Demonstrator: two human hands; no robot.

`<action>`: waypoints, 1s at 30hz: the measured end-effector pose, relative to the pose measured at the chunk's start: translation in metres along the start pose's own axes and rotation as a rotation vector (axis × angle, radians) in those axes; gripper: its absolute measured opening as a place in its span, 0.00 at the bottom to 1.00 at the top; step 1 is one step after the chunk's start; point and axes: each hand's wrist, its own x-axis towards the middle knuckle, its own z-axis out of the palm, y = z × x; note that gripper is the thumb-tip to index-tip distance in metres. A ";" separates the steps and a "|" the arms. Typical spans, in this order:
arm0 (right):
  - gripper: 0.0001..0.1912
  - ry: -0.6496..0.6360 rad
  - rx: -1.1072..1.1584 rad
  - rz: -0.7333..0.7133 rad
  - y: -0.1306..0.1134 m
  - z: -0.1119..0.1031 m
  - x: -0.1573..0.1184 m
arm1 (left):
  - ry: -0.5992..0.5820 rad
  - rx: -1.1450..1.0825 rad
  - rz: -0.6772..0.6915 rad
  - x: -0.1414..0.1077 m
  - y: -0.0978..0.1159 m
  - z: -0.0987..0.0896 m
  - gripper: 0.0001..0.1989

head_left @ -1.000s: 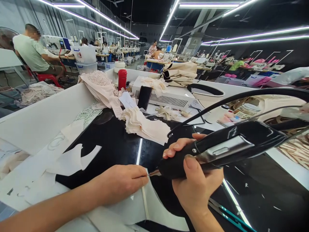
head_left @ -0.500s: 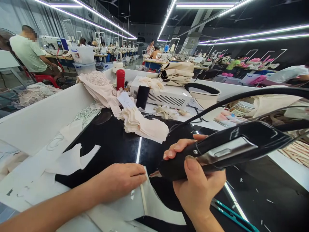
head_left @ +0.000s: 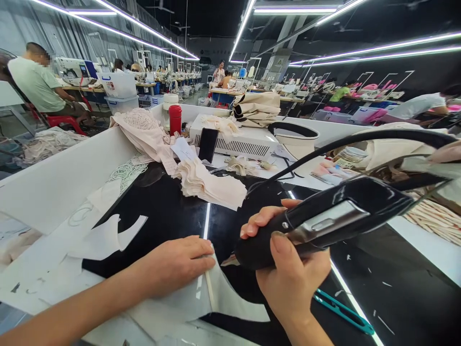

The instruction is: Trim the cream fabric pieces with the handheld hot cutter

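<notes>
My right hand is wrapped round a black handheld tool with a silver lever and a cable at its back end. The tool's front end points left, low over the black table surface. Palm down, my left hand presses its fingers, held together, on the upper edge of a pale curved sheet. A narrow cream strip lies on that sheet just below the fingertips. Between the two hands is a small gap, where the tool's tip nears the sheet's curved edge.
Beyond the hands lie stacked cream fabric pieces, a phone, a red flask and a white vented box. Turquoise snips rest at the lower right. White paper scraps lie left. A seated person is far left.
The view has shifted slightly, and most things sit a little further left. Both hands keep their holds; the tool and sheet have hardly moved against the table.
</notes>
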 end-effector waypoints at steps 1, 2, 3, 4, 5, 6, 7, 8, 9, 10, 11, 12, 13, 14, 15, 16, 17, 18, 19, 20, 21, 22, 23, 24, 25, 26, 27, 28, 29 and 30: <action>0.18 0.001 -0.007 -0.015 -0.002 -0.001 0.000 | 0.020 0.002 0.013 0.001 0.001 -0.001 0.10; 0.19 0.002 -0.013 -0.026 -0.004 -0.002 0.000 | 0.029 -0.006 0.019 0.003 0.003 -0.001 0.09; 0.19 0.004 -0.017 -0.030 -0.005 -0.003 0.000 | 0.025 -0.017 0.020 0.005 0.004 -0.002 0.09; 0.19 0.008 -0.019 -0.027 -0.006 -0.004 -0.001 | 0.009 -0.026 0.019 0.007 0.006 -0.003 0.08; 0.19 0.011 -0.018 -0.020 -0.007 -0.005 -0.002 | -0.014 -0.028 0.019 0.008 0.008 -0.003 0.07; 0.19 0.015 -0.016 -0.012 -0.007 -0.005 -0.003 | -0.037 -0.023 0.020 0.009 0.010 -0.003 0.07; 0.19 0.018 -0.011 -0.007 -0.006 -0.005 -0.004 | -0.059 -0.013 0.018 0.009 0.011 -0.003 0.07; 0.19 0.018 -0.005 -0.001 -0.006 -0.005 -0.005 | -0.078 -0.004 0.015 0.008 0.012 -0.002 0.07; 0.19 0.016 0.003 0.002 -0.005 -0.004 -0.005 | -0.090 0.001 0.008 0.007 0.012 -0.001 0.07; 0.19 0.012 0.011 0.003 -0.004 -0.004 -0.006 | -0.098 -0.001 0.001 0.005 0.012 -0.001 0.07; 0.19 0.007 0.017 0.004 -0.003 -0.003 -0.007 | -0.100 -0.004 -0.005 0.003 0.012 0.000 0.08; 0.19 0.002 0.022 0.001 -0.002 -0.002 -0.007 | -0.101 -0.006 -0.009 0.001 0.012 0.000 0.08; 0.18 -0.002 0.026 -0.003 -0.001 -0.001 -0.008 | -0.101 -0.005 -0.010 0.000 0.012 0.000 0.09; 0.18 -0.005 0.029 -0.008 -0.001 -0.001 -0.008 | -0.103 -0.003 -0.009 -0.001 0.012 0.000 0.09; 0.18 -0.009 0.031 -0.013 0.000 0.000 -0.009 | -0.105 0.002 -0.005 -0.002 0.012 0.000 0.10; 0.17 -0.013 0.034 -0.015 0.000 0.001 -0.009 | -0.107 0.008 0.001 -0.003 0.013 0.000 0.11; 0.17 -0.016 0.039 -0.017 0.001 0.001 -0.010 | -0.108 0.015 0.006 -0.003 0.013 -0.001 0.11; 0.17 -0.022 0.044 -0.018 0.002 0.001 -0.010 | -0.107 0.021 0.011 -0.004 0.013 -0.001 0.12; 0.17 -0.027 0.049 -0.019 0.003 0.002 -0.011 | -0.103 0.026 0.013 -0.004 0.013 0.000 0.12; 0.18 -0.032 0.053 -0.019 0.003 0.002 -0.011 | -0.101 0.030 0.013 -0.005 0.014 0.000 0.13; 0.17 -0.035 0.056 -0.020 0.004 0.002 -0.011 | -0.100 0.034 0.013 -0.005 0.014 0.000 0.13; 0.17 -0.036 0.055 -0.019 0.004 0.002 -0.011 | -0.098 0.039 0.016 -0.005 0.014 0.000 0.13; 0.17 -0.037 0.052 -0.018 0.004 0.002 -0.011 | -0.095 0.044 0.021 -0.005 0.015 0.000 0.13; 0.16 -0.036 0.048 -0.016 0.004 0.002 -0.011 | -0.093 0.050 0.027 -0.005 0.015 -0.001 0.13; 0.15 -0.032 0.043 -0.013 0.003 0.002 -0.011 | -0.090 0.058 0.035 -0.005 0.015 -0.001 0.12; 0.15 -0.027 0.040 -0.009 0.002 0.001 -0.011 | -0.086 0.065 0.043 -0.005 0.016 -0.002 0.12; 0.15 -0.022 0.038 -0.004 0.001 0.001 -0.012 | -0.083 0.073 0.050 -0.005 0.016 -0.002 0.13; 0.15 -0.017 0.039 0.000 -0.001 0.000 -0.012 | -0.081 0.079 0.055 -0.005 0.016 -0.003 0.13; 0.16 -0.015 0.043 0.000 -0.002 -0.002 -0.013 | -0.080 0.083 0.059 -0.005 0.017 -0.003 0.13; 0.16 -0.017 0.046 -0.002 -0.003 -0.003 -0.013 | -0.079 0.086 0.062 -0.005 0.017 -0.004 0.13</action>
